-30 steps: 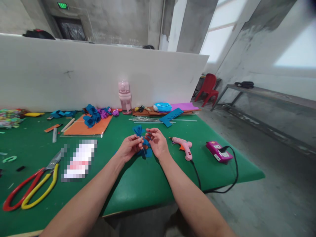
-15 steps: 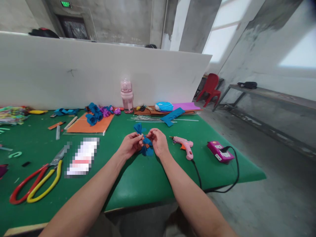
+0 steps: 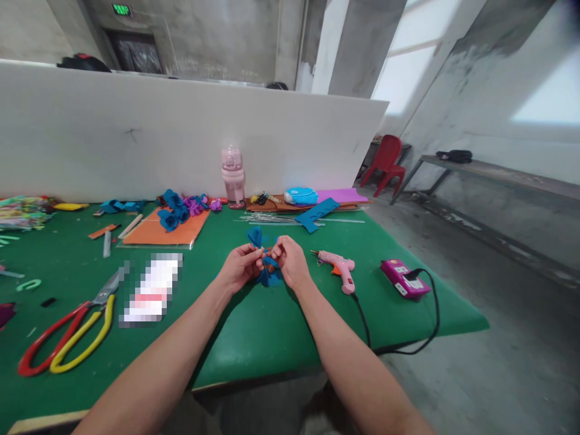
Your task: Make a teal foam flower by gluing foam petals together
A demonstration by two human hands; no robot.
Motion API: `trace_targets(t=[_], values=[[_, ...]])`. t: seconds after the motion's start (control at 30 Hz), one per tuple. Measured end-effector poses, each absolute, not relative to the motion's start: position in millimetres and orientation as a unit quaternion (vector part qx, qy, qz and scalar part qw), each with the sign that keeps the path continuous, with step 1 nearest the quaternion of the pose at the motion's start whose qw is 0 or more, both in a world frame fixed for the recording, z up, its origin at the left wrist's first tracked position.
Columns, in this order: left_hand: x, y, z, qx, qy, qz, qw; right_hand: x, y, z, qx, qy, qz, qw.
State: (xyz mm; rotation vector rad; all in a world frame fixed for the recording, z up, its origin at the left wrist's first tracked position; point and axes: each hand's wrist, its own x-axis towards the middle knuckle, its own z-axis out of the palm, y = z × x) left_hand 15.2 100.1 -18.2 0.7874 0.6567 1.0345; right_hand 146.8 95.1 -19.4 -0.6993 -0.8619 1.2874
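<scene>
There is one glue gun (image 3: 342, 266), one pair of scissors (image 3: 101, 298), one bottle (image 3: 233, 177) and one red chair (image 3: 386, 159).

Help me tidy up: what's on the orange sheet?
Blue curled pieces lie on the orange sheet, with purple ones by its far right corner; what they cover is hidden.

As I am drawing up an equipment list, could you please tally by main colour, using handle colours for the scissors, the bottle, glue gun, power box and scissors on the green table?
Pink: 2 (glue gun, bottle)
Magenta: 1 (power box)
Red and yellow: 1 (scissors)
Total: 4
</scene>
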Motion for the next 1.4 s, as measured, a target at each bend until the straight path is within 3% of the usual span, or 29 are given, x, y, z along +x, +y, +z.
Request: trace_targets(t=[0.17,0.47,0.7,1.0,1.17,1.4], values=[[15.3,100.4,-20.6,0.370,0.302,0.470,0.742,145.2,91.4,-19.7,-0.397,-0.490,0.454,0.629],[17.4,98.4,-18.3,0.379,0.310,0.477,0.730,148.5,90.2,-19.7,-0.440,-0.517,0.292,0.674],[17.8,98.3,-17.9,0.388,0.318,0.473,0.724,150.8,89.8,-19.6,-0.490,-0.499,0.315,0.642],[22.8,95.2,-15.6,0.360,0.329,0.490,0.722,141.0,79.1,-14.7,-0.507,-0.627,0.104,0.582],[25.9,95.4,-18.8,0.351,0.361,0.490,0.712,134.2,78.1,-17.4,-0.523,-0.660,0.068,0.535],[25.9,94.6,-20.1,0.380,0.339,0.490,0.708,137.2,79.1,-16.1,-0.515,-0.651,0.064,0.554]])
